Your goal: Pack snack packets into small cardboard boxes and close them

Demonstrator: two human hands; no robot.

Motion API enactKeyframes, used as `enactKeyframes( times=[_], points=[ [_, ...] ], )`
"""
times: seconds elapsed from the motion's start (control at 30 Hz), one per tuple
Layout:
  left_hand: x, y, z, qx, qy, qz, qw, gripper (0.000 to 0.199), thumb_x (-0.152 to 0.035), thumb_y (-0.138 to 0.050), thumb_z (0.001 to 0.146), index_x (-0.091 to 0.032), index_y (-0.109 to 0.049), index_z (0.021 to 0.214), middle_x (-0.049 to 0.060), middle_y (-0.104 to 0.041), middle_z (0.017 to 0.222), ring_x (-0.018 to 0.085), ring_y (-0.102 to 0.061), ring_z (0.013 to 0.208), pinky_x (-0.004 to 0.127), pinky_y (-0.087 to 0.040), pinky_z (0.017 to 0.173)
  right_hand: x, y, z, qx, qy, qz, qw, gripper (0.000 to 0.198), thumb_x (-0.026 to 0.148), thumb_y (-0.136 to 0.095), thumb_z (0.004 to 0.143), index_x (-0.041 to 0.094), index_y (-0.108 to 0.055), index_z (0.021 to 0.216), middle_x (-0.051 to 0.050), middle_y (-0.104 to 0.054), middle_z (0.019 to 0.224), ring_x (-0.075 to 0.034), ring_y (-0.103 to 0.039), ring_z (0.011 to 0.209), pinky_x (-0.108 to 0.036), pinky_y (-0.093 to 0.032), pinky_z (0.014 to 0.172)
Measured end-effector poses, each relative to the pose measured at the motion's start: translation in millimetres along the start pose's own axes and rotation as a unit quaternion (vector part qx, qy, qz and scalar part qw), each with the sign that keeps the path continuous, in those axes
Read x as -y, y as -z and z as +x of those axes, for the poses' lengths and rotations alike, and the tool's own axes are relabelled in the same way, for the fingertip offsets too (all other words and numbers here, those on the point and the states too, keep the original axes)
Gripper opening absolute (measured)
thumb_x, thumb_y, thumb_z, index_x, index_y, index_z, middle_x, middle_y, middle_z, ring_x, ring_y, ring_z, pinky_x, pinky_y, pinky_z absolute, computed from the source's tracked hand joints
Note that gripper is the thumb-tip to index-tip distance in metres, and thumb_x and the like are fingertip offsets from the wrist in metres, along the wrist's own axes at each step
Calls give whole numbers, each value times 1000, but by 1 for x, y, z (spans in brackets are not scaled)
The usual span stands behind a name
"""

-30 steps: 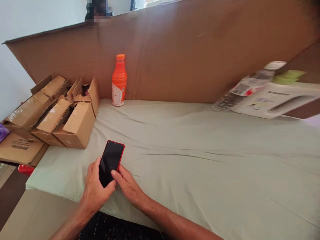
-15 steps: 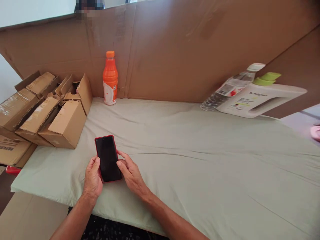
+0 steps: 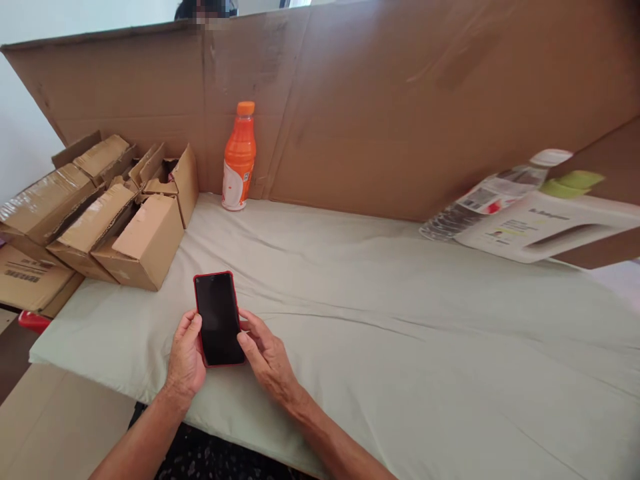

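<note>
A smartphone [image 3: 219, 320] with a dark screen and a red case is held upright over the near left part of the cloth-covered table. My left hand [image 3: 186, 357] grips its left edge, thumb on the front rim and fingers behind. At the right edge, my right hand [image 3: 267, 360] has its thumb by the lower front corner, with the other fingers along the side and partly behind the phone. The back of the phone is hidden.
Several open cardboard boxes [image 3: 145, 243] are packed together at the left. An orange bottle [image 3: 240, 160] stands against the cardboard wall [image 3: 360, 120]. A clear plastic bottle [image 3: 493, 197] and a white jug [image 3: 525, 227] stand at the back right. Beyond the wall a person's head [image 3: 203, 8] partly shows.
My view has turned slightly, so the boxes, bottles and wall appear further right. Both hands stay at the phone, which has barely moved in the picture.
</note>
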State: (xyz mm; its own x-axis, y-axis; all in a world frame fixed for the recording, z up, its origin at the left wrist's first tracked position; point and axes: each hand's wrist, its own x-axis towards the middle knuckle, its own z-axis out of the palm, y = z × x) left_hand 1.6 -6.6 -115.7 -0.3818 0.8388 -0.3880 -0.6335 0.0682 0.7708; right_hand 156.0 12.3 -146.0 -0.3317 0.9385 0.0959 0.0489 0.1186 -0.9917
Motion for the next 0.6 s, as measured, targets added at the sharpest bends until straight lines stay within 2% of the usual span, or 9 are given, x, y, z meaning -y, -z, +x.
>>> enactKeyframes(
  times=[0.1,0.2,0.4,0.6],
  points=[
    [-10,9,-5,-13,9,5,1000,49,-43,-95,60,-19,-69,94,-1,-76,87,18,-71,79,30,-55,77,-1,-1,-1,31,5,22,999,52,55,-49,101,21,-54,141,-11,-74,117,-20,-73,89,-34,-59,80],
    [-25,27,-12,-40,16,13,999,52,-41,-98,55,-19,-71,94,0,-76,85,19,-72,79,29,-55,76,-2,0,2,18,-24,45,999,53,60,-45,101,20,-58,132,-12,-75,114,-19,-74,81,-33,-59,72],
    [-52,61,-28,-91,-1,13,996,48,-36,-97,53,-17,-72,90,0,-77,83,17,-71,75,26,-54,71,-6,4,2,-14,-54,13,998,60,71,-45,97,19,-71,108,-13,-78,99,-21,-73,74,-34,-58,66],
    [-61,66,-39,-87,7,1,996,44,-35,-94,56,-16,-71,89,5,-78,84,22,-73,74,33,-56,72,-6,3,-3,-10,-67,-17,998,64,74,-44,96,19,-73,104,-13,-79,96,-23,-73,75,-35,-59,65]
  ],
)
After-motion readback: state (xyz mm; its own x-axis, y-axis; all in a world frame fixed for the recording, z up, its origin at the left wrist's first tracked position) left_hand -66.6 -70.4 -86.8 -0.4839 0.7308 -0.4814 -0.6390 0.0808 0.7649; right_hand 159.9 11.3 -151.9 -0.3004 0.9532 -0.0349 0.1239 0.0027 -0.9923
